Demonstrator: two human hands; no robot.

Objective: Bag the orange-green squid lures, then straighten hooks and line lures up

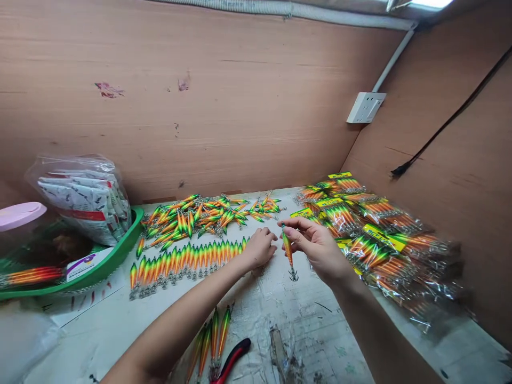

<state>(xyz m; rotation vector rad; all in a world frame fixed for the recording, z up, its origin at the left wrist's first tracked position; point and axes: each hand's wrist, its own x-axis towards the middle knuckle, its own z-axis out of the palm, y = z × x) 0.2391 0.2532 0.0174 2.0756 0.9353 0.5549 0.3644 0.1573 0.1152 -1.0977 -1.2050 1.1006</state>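
My right hand (320,245) pinches a squid jig (287,246) near its upper end, between thumb and fingers. The jig is green, yellow and orange, and hangs nearly upright with its hook crown down. To the left, my left hand (261,248) is low over the table at the right end of a neat row of matching squid jigs (192,258). Its fingers are curled in, and anything they hold is hidden. Behind the row lies a loose heap of the same jigs (200,216).
Bagged jigs with yellow labels (372,240) are piled at the right. Red-and-black handled pliers (236,357) lie in front beside several jigs (214,336). A green basket (136,224) at the left holds a bag of packets (84,197). A socket (366,108) is on the wall.
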